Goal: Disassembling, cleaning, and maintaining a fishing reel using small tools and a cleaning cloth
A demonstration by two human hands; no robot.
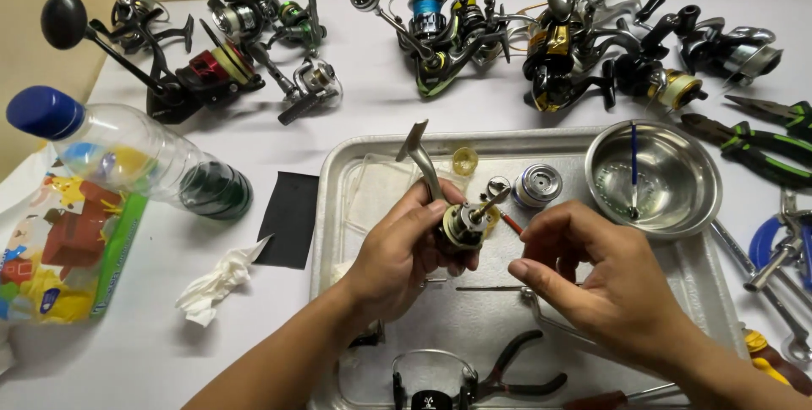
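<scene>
My left hand point(402, 249) grips a partly stripped fishing reel body point(461, 222) over a metal tray point(338, 173). The reel's silver foot points up and left, and its shaft sticks out to the right. My right hand point(596, 279) is just right of the reel, fingers curled, thumb and forefinger pinched near the shaft tip. Whether it holds a small part I cannot tell. A silver spool point(538, 184) and a small yellow gear point(464, 159) lie on the tray behind the reel.
A steel bowl point(668, 198) with a blue tool sits on the tray's right. Pliers point(516, 372) lie at the tray's front. Several spinning reels point(457, 29) line the back. A plastic bottle point(127, 152), black cloth point(289, 217), crumpled tissue point(216, 283) are left; green pliers point(761, 152) right.
</scene>
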